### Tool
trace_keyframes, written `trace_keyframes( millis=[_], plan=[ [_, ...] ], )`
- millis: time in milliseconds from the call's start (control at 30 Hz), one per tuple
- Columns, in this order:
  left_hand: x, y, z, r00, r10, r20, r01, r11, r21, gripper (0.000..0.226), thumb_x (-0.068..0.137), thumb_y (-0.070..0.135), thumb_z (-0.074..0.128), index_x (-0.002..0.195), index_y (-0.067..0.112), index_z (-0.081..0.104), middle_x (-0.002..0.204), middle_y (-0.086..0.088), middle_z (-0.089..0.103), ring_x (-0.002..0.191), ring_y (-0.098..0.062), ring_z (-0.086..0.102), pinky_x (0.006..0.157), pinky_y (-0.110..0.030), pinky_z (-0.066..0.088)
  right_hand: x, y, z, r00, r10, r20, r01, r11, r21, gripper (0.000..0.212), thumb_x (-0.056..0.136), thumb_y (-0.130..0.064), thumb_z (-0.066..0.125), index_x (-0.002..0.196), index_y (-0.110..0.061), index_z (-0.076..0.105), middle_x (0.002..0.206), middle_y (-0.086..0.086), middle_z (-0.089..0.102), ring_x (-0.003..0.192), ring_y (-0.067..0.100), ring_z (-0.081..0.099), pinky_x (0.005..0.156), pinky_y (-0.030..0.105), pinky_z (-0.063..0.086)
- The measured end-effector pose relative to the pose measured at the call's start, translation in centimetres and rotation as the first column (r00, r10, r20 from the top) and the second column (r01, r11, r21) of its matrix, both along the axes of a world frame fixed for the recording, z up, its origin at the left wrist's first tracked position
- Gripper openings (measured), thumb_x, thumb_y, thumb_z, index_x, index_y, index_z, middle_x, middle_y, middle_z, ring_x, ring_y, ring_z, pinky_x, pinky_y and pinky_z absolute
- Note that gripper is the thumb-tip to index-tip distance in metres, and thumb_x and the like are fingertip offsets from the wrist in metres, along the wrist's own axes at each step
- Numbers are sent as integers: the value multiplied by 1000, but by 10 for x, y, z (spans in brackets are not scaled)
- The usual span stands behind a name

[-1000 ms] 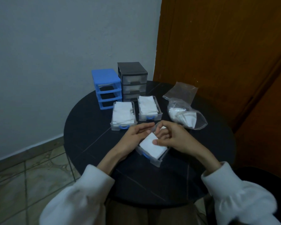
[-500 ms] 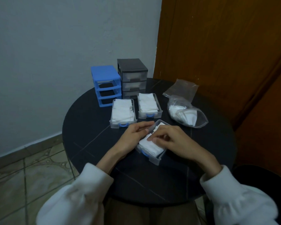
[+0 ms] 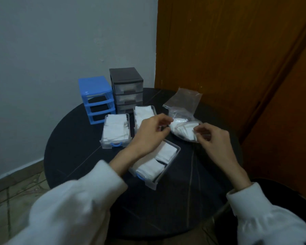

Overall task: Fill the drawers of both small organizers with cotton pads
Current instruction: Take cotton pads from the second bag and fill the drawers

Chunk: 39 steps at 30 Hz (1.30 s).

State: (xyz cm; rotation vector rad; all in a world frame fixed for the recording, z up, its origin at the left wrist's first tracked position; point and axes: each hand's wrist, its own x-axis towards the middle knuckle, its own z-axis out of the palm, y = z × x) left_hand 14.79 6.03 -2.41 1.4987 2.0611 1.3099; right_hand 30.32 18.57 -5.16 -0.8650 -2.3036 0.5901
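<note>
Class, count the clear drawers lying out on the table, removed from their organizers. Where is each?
3. One drawer lies in front of the blue organizer, one before the black organizer, partly behind the left hand, and one nearest the person.

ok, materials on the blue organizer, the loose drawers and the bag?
Blue organizer: likely glossy moulded plastic, highlights on edges. Nearest drawer: clear plastic, pads show through its wall. Bag: thin clear film, crinkled, probably polythene.
</note>
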Motion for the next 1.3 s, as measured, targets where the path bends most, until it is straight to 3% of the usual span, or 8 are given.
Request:
trace_keyframes(
  millis=[167,233,367,467,633,800,1000,1300],
  plan=[
    [8,45,1,981,-48,-185,17,986,-168,37,91,22,59,126,14,53,123,-6,59,100,-9,52,81,-19,37,-8,2,-13,998,-17,58,17,1000,8,30,88,-22,62,117,-18,58,112,0,61,89,2,55,73,13,42],
    [9,52,-3,982,-70,-173,29,973,-228,37,91,19,59,126,14,53,121,-7,60,97,-9,53,80,-20,38,-11,1,-14,997,-7,73,5,1000,21,31,87,-27,62,116,-17,59,110,-1,61,89,2,56,74,15,43],
    [5,54,-12,981,-67,-183,16,963,-270,41,89,13,57,130,14,52,124,-11,60,109,-19,57,81,-18,37,-15,-1,-10,994,-6,113,2,999,37,31,86,-35,64,110,-15,64,99,-1,63,81,5,55,64,15,40],
    [2,54,-16,979,-87,-182,30,955,-295,44,88,14,58,132,14,51,128,-9,58,112,-17,55,79,-12,34,-16,-1,-11,989,8,147,-11,1000,18,29,82,-32,69,107,-18,66,98,-1,66,84,8,59,70,22,48],
    [1,55,-19,981,-96,-166,41,950,-310,42,90,14,56,132,14,52,130,-9,57,115,-20,54,89,-20,37,-19,-1,-14,978,-32,205,21,998,56,29,82,-23,69,110,-21,62,103,-2,65,88,7,60,77,21,48],
    [0,53,-17,984,-101,-145,51,948,-313,40,93,11,51,133,13,51,131,-10,56,113,-19,56,84,-16,37,-12,-3,-12,986,-13,165,-1,996,88,22,86,-14,64,107,-19,65,98,-1,65,83,5,56,74,19,44],
    [0,53,-16,986,-90,-137,43,949,-313,41,93,10,49,135,13,49,134,-11,54,117,-19,53,84,-13,33,-3,-4,-14,993,32,116,-51,985,162,27,88,-12,60,114,-16,63,109,0,60,90,0,48,80,16,40],
    [2,50,-18,991,-83,-108,49,958,-284,43,93,10,49,136,12,47,133,-11,54,118,-21,52,89,-19,34,9,-9,-7,999,24,-35,-17,981,192,19,91,-14,54,109,-14,60,94,-4,52,78,4,48,65,11,34]
  ],
)
